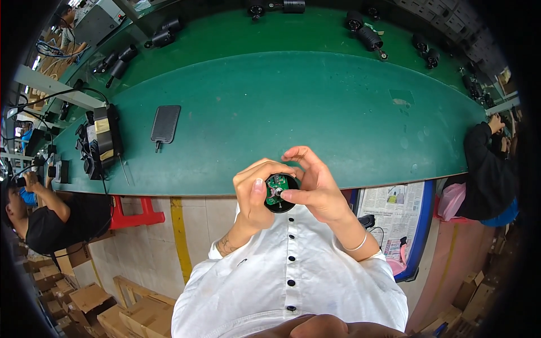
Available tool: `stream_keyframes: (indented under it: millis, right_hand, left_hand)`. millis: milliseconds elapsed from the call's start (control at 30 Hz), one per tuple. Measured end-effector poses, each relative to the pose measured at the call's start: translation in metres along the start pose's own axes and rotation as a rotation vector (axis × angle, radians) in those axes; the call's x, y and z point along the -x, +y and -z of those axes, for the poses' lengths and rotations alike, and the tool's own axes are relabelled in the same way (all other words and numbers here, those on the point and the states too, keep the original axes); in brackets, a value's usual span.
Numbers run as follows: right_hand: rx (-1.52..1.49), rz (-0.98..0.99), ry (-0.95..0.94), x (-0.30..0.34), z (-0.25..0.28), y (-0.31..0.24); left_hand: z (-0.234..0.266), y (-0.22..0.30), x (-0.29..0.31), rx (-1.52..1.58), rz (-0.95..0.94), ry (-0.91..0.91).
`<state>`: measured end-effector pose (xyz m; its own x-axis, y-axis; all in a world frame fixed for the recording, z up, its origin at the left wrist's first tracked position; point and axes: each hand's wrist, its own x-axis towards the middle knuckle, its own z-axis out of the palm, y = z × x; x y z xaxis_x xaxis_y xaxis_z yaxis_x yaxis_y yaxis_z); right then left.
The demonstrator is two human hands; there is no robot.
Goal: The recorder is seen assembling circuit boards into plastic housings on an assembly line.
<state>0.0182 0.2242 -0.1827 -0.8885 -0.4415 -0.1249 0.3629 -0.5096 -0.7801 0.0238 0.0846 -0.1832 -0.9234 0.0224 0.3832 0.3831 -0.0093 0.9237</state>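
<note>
In front of my white shirt, near the table's front edge, a round black housing (293,204) faces upward. Inside it lies a green circuit board (271,182) with a small silvery round part at its middle. My left hand (255,194) wraps around the housing's left side, its thumb at the rim. From the right, my right hand (321,194) holds it with the thumb reaching over the rim to the silvery part. The right index finger is raised and bent above the housing; the other right fingertips are partly hidden.
A flat dark grey pad (166,124) with a short stem lies on the green table (242,107). Left of it are a black device (107,132) and a thin screwdriver (123,170). Black cylindrical parts (369,39) line the far shelf. Co-workers sit at both sides; a newspaper-lined blue tray (389,208) is right.
</note>
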Motion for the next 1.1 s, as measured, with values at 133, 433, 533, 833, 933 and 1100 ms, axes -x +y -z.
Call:
stream_keyframes:
  millis: [133,433,533,833,933,1100]
  right_hand:
    - [0.008,-0.013,0.000,-0.002,0.002,0.001]
    - [0.110,-0.042,-0.122,-0.006,0.006,-0.007]
    - [0.152,-0.031,-0.109,-0.007,0.007,-0.004]
    - [0.243,0.046,-0.079,-0.008,0.003,0.003]
    - [0.244,0.093,-0.071,-0.008,0.003,0.005]
    - [0.317,0.052,-0.039,-0.006,-0.002,-0.001]
  left_hand:
    - [-0.001,0.000,0.001,0.003,0.028,0.008]
    - [-0.004,-0.004,0.002,0.025,0.021,0.043]
    - [-0.003,-0.005,0.003,-0.020,0.006,0.025]
    - [-0.005,-0.002,0.003,-0.082,0.005,0.044]
    - [-0.006,-0.002,0.003,-0.102,0.020,0.047]
    - [-0.007,-0.002,0.004,-0.121,0.033,0.059]
